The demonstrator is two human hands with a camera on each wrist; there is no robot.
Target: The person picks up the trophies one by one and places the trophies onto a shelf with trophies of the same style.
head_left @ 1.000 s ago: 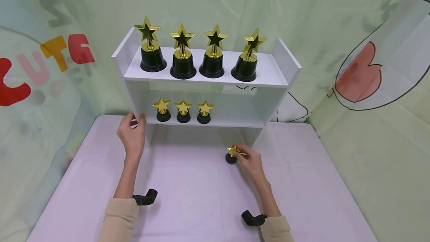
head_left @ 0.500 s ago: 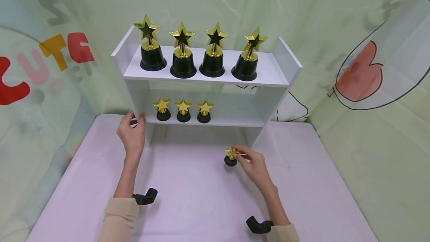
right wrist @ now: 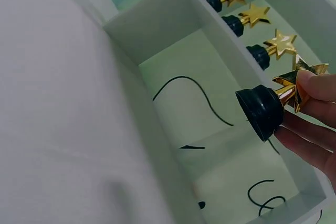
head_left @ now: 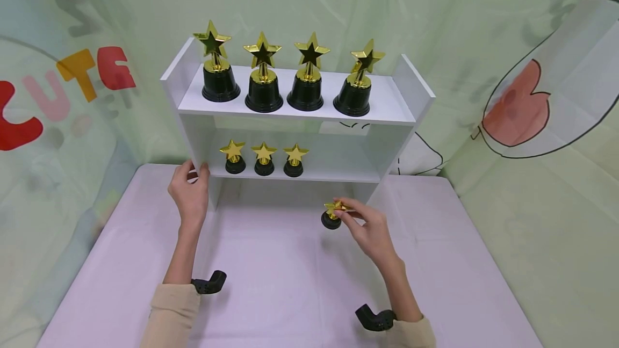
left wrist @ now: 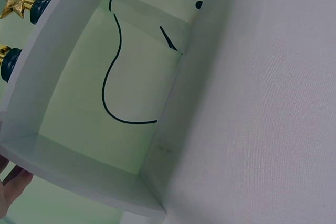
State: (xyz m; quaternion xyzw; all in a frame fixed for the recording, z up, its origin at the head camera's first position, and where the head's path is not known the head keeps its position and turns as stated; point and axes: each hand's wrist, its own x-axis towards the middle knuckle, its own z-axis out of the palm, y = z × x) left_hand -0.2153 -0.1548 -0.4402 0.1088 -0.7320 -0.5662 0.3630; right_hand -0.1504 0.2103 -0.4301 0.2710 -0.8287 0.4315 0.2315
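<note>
Between thumb and fingers, my right hand (head_left: 369, 230) pinches a small star trophy (head_left: 331, 216) by its gold star. In the right wrist view the trophy's black base (right wrist: 260, 112) hangs free, in front of the lower part of the white shelf unit (right wrist: 152, 30). My left hand (head_left: 190, 189) grips the left side panel of the shelf unit (head_left: 297, 180) near the middle board. On that middle board, three small star trophies (head_left: 264, 160) stand in a row toward the left. Several larger star trophies (head_left: 263, 90) line the top board.
The table (head_left: 271, 278) has a pale cloth over it. Printed curtains (head_left: 532, 219) hang behind and at both sides. Black wrist cameras (head_left: 376, 320) sit at both wrists, and the shelf unit's right side panel (head_left: 411, 90) rises beyond my right hand.
My right hand first draws slightly back toward me with the small trophy, then lifts it up off the table, its shadow now apart below. The left hand stays on the side panel.
</note>
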